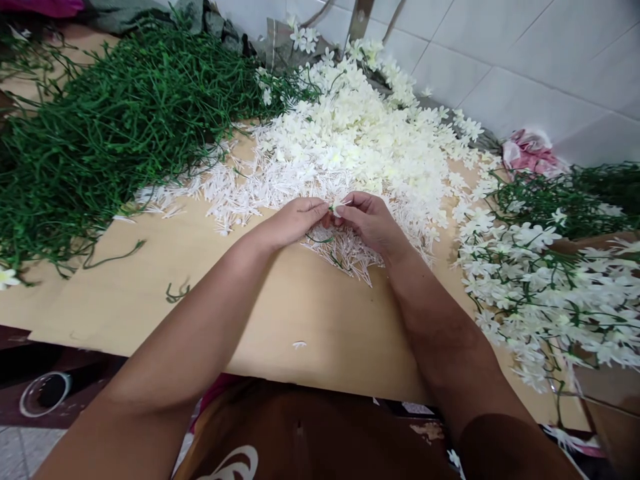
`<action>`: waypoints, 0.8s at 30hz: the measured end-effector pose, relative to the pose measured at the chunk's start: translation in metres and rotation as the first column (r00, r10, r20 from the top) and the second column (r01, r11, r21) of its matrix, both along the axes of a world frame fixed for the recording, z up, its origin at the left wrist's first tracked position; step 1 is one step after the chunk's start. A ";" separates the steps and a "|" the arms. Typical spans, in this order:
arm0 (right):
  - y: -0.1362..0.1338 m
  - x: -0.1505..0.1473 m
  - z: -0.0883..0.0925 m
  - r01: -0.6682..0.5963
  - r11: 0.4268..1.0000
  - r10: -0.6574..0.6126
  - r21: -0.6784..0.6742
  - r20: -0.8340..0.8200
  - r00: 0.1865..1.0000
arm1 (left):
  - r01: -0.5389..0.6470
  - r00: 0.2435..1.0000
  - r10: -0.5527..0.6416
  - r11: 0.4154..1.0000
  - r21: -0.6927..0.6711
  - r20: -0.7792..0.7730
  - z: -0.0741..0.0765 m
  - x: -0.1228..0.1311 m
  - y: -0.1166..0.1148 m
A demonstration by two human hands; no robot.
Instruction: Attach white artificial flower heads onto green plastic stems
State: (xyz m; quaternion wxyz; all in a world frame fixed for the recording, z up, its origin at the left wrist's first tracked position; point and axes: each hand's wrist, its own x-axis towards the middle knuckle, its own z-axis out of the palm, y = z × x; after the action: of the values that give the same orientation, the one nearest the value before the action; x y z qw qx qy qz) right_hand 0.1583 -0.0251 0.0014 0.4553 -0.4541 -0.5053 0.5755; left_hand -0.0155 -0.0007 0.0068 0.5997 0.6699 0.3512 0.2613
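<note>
My left hand (pixel 303 217) and my right hand (pixel 369 219) meet over the middle of the cardboard-covered table. Between the fingertips of my right hand is a small white artificial flower (pixel 340 206). My left hand pinches a green plastic stem (pixel 320 238) close against the flower; the fingers hide most of the join. Under both hands lies a heap of thin white flower pieces (pixel 345 250), like little sticks. Just beyond them rises a big pile of loose cream-white artificial blossoms (pixel 360 127).
A large mound of green plastic stems (pixel 120 127) covers the far left. At the right lie bunches of white flowers on stems (pixel 545 287). Behind stands a white tiled wall (pixel 490 60), with a pink and white bag (pixel 533 152) near it. A stray stem (pixel 177 293) lies at front left.
</note>
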 end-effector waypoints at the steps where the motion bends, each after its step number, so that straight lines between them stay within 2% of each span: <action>1: 0.000 0.001 0.000 -0.010 1.000 0.010 0.006 0.006 1.000 | 0.023 1.000 -0.023 1.000 0.001 -0.001 0.001 -0.001 0.000; 10: 0.000 0.005 0.003 -0.058 0.997 0.063 -0.052 0.097 0.993 | 0.057 0.998 -0.059 0.997 0.055 0.026 0.003 -0.001 -0.002; 15: 0.000 0.007 0.002 -0.119 0.990 0.122 -0.073 0.033 0.992 | 0.067 0.997 -0.071 0.994 0.091 0.037 -0.001 0.000 -0.001; 19: -0.001 0.008 0.001 -0.128 0.990 0.126 -0.055 -0.044 0.991 | 0.076 0.993 -0.082 0.995 0.066 0.083 -0.001 0.000 0.000; 24: -0.001 0.007 0.004 -0.134 0.989 0.134 -0.062 -0.002 0.991 | 0.087 0.994 -0.088 0.996 0.016 0.061 0.002 -0.002 0.000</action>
State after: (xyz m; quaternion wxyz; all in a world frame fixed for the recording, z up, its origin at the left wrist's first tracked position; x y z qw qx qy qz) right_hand 0.1652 -0.0262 0.0057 0.4009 -0.4337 -0.5170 0.6196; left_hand -0.0170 -0.0012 0.0083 0.6165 0.6804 0.3011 0.2575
